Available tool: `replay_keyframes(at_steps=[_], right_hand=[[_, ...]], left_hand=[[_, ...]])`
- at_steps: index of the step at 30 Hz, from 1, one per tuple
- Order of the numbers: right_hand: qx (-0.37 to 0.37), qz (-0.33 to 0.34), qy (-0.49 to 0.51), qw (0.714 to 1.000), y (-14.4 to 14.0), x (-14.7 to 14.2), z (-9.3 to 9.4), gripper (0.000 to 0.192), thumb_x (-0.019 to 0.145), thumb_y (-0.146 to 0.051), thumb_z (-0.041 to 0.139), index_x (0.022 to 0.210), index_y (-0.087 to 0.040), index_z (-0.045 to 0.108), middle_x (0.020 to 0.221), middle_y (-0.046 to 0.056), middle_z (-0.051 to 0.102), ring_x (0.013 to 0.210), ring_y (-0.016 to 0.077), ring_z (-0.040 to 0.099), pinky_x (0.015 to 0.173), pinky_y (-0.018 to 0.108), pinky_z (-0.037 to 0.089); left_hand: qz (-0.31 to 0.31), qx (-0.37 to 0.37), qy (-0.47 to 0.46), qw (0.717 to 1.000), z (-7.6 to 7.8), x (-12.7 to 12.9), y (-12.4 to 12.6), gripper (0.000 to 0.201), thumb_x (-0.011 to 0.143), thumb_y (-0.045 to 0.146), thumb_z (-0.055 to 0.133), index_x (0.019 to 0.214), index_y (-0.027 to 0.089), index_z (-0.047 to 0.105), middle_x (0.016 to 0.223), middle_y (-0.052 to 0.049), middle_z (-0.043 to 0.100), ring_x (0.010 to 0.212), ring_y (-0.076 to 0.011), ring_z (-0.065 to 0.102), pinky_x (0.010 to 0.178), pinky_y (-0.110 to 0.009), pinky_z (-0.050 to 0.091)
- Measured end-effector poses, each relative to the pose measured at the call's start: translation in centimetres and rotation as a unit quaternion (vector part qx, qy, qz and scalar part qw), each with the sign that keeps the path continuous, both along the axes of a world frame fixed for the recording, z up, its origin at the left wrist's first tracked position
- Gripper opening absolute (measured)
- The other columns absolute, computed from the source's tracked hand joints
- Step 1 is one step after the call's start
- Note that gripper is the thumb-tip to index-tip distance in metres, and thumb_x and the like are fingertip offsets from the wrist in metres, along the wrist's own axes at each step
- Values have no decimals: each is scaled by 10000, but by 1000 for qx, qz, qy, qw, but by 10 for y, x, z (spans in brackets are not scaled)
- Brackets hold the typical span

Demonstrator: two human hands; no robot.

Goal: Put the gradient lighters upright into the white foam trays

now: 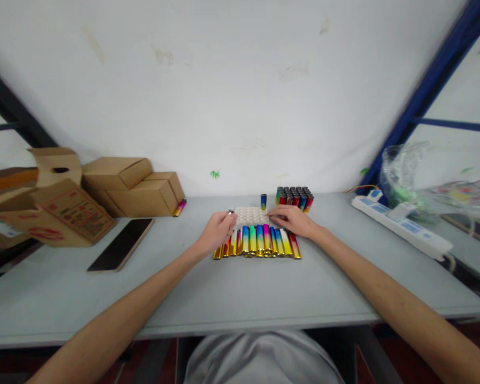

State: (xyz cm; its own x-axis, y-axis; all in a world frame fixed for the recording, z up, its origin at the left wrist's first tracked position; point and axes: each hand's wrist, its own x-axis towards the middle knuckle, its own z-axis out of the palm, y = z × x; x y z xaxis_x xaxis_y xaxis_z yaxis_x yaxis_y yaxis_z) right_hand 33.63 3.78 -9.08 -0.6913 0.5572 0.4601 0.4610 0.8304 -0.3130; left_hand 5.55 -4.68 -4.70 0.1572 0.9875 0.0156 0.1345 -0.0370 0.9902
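Observation:
A row of several rainbow-coloured lighters (260, 241) lies flat on the grey table (240, 288) in front of me. Behind the row sits a white tray with round holes (251, 216). One lighter (263, 201) stands upright at the tray's far edge. My left hand (217, 231) rests at the left end of the row and pinches a lighter whose metal top shows above the fingers. My right hand (291, 220) lies over the tray's right side, fingertips touching the lying lighters.
A full block of upright lighters (294, 198) stands behind the tray to the right. Cardboard boxes (128, 186) and a dark phone (122, 244) are on the left. A white power strip (400, 226) and a clear plastic bag (404, 176) are on the right.

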Motion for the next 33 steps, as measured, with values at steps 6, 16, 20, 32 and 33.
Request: replay_keyframes(at_steps=[6,16,20,32,33], right_hand=[[-2,-1,2,1000,0,0,0,267,1021,-262,539,1185,-194,739,1129,104,757,1059,235,708,966,379,545],[5,-9,-4,1000,-6,-3,7,262,1010,-222,551,1180,-188,747,1092,105,756,958,207,711,901,347,551],[6,-11,-8,1000,-7,-2,8,262,1004,-200,555,1184,-190,745,1104,101,754,980,205,717,906,330,551],[-7,-7,-14,1000,-9,-2,11,276,1008,-201,536,1184,-204,749,1159,78,775,1045,216,733,932,324,543],[-7,-7,-13,1000,-9,-2,11,276,1006,-202,538,1183,-205,751,1161,77,776,1045,216,733,932,324,543]], left_hand=[[-12,-4,-14,1000,-3,1,0,516,836,637,639,664,223,383,469,115,269,355,-38,229,343,-179,203],[-83,92,-29,992,4,12,27,416,877,590,672,973,209,536,680,63,538,491,-74,494,494,-213,457],[-57,165,34,984,10,24,54,390,818,509,751,997,167,694,813,-21,667,740,-160,639,690,-286,552],[-43,230,97,967,-9,38,98,368,706,375,861,971,153,733,907,-99,785,869,-247,747,894,-418,593],[-45,233,99,966,-10,38,99,369,712,378,858,977,155,732,908,-97,786,871,-247,749,896,-419,595]])
